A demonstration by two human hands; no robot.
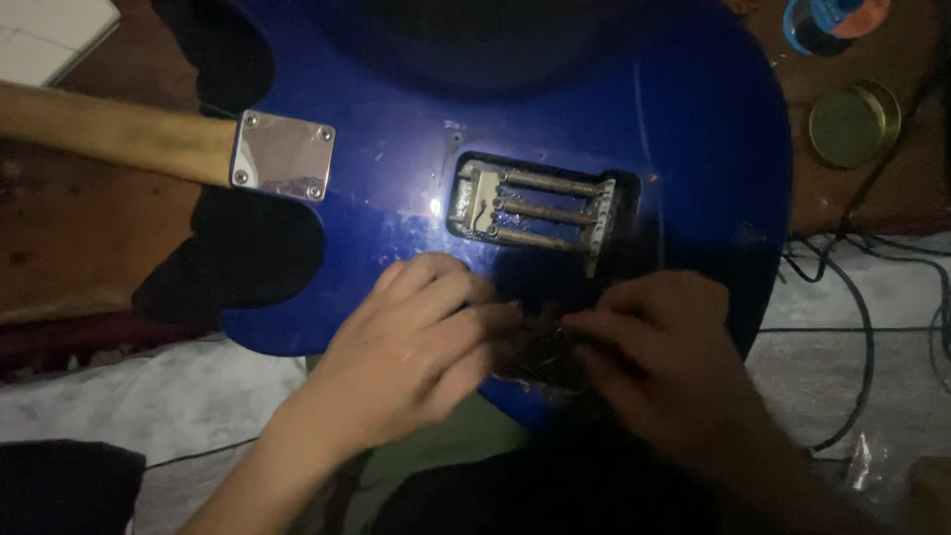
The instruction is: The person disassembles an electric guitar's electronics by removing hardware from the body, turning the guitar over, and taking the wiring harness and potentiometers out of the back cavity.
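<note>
1. Nearest the lens: left hand (411,342), fingers curled and bunched together, tips pressed down on the lower edge of the glossy blue electric guitar body (555,109); whether anything was pinched between them could not be told.
2. Right hand (659,347) just beside it, fingers bent inward toward the left fingertips, working at a small dark patch (540,357) on the guitar's lower edge; grip too dim and blurred to tell, nothing clearly held.
3. Guitar lying back-up across the lap, reaching from the top of the view down to the hands.
4. Just above the hands: open rectangular cavity (540,208) in the guitar back, with three metal springs (545,210) running side by side across it.
5. Further left: square chrome neck plate (283,156) with a screw at each corner, joining the pale wooden neck (109,131) that ran off the left edge.
6. Upper right, well apart from the hands: round brass-coloured tin lid (852,123) on the brown surface, and a blue-rimmed round container (827,22) at the top edge.
7. Right side: black cables (864,327) looping over grey fabric.
</note>
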